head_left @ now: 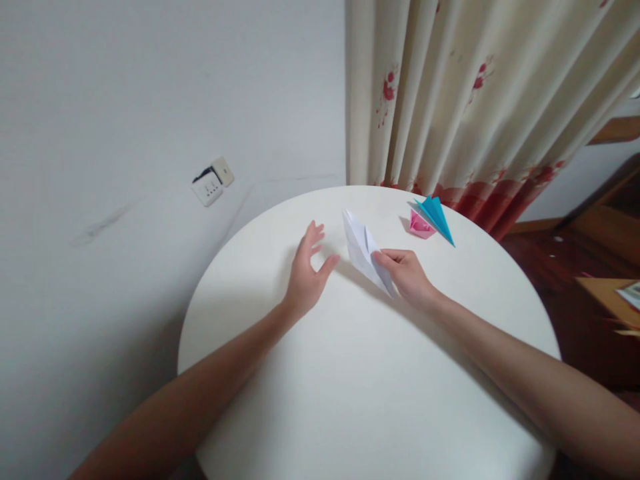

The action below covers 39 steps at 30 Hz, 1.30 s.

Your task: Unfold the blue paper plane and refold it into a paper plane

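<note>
My right hand [407, 275] pinches a folded sheet of white paper [361, 248] near its lower right end, thumb on top and fingers hidden behind. The paper is long and pointed, tilted up above the round white table [340, 387]. To its left, my left hand [307, 272] is open, thumb and fingers apart, and touches nothing. Beyond my right hand, a blue folded paper plane [436, 217] lies on the table. Beside it sits a small pink folded paper piece [421, 225].
A white wall [165, 87] with a socket and adapter [207, 188] stands close on the left. Behind the table hangs a cream curtain [450, 100] with red flowers. At the far right is wooden furniture [607, 300] on a dark floor.
</note>
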Tool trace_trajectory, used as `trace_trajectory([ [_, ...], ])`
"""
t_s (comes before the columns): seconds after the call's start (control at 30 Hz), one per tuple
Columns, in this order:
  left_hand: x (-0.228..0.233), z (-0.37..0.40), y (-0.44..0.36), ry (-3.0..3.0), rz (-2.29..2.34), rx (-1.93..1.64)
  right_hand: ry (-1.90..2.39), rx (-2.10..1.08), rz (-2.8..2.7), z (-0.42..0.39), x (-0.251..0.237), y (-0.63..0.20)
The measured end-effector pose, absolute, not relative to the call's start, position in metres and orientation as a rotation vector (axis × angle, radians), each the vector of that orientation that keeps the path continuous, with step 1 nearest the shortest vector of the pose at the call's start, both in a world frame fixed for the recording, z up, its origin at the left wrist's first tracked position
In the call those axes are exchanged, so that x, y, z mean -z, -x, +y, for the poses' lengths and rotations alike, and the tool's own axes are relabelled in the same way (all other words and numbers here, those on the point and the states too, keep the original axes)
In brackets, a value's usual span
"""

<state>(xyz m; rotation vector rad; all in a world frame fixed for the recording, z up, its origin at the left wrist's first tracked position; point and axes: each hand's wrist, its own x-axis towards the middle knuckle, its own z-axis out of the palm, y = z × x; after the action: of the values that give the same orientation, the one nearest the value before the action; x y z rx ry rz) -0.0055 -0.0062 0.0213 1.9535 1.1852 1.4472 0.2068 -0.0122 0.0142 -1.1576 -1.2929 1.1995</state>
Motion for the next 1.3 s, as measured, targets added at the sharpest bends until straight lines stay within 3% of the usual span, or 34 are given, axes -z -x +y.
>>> trace_trajectory([
  [0.2, -0.007, -0.014, -0.012, -1.446, 0.909, -1.041, 1.002, -1.592, -0.984, -0.030, -0.015, -0.186],
  [0.57, -0.001, -0.013, -0.006, -1.180, 0.934, -0.956, 1.092, -1.448, -1.378, -0.029, 0.007, -0.182],
  [0.93, -0.010, -0.016, -0.005, -1.101, 0.905, -0.882, 0.942, -1.675, -1.333, -0.036, 0.002, -0.184],
  [1.3, -0.016, -0.013, -0.006, -1.033, 1.030, -1.044, 0.986, -1.773, -1.384, -0.039, 0.001, -0.181],
])
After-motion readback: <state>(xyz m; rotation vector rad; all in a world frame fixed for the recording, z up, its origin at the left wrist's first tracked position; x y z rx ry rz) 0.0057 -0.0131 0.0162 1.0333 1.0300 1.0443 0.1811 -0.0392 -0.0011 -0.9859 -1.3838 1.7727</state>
